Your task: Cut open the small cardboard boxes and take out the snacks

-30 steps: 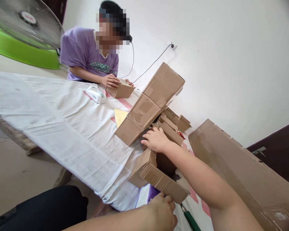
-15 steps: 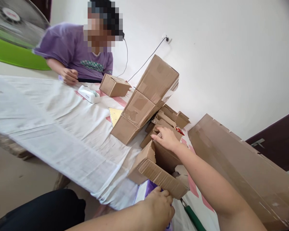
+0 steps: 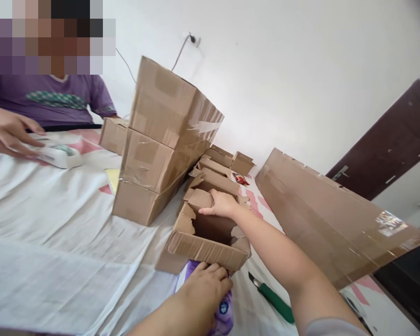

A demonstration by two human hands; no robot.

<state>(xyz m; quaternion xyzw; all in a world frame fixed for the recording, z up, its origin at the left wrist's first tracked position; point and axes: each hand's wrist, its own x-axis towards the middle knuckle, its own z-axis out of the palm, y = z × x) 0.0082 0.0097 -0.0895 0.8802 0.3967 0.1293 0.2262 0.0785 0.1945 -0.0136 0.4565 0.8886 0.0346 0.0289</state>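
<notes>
An open cardboard box [image 3: 203,252] with ragged torn edges stands before me on the cloth. My right hand [image 3: 223,204] reaches across it and grips its far wall, thumb to the inside and fingers over the edge. At the near side, my left hand [image 3: 210,291] is curled over a purple-and-white soft pack [image 3: 226,317], which looks like tissues. Its fingertips lie close below the box's near wall; whether they touch the wall I cannot tell. A green-handled utility knife [image 3: 275,301] lies right of the pack, blade end towards the box.
Left of the box rise stacked taped cartons [image 3: 157,135]. More opened cartons [image 3: 213,175] and a red packet [image 3: 240,178] lie behind. A big cardboard panel [image 3: 322,210] stands at right. Across the table, a person's hand [image 3: 12,130] touches a white tape dispenser [image 3: 61,156].
My view has swung right and moved closer to the boxes. Both my hands stay at the box and the purple pack. The other person's hand has reached onto the tape dispenser.
</notes>
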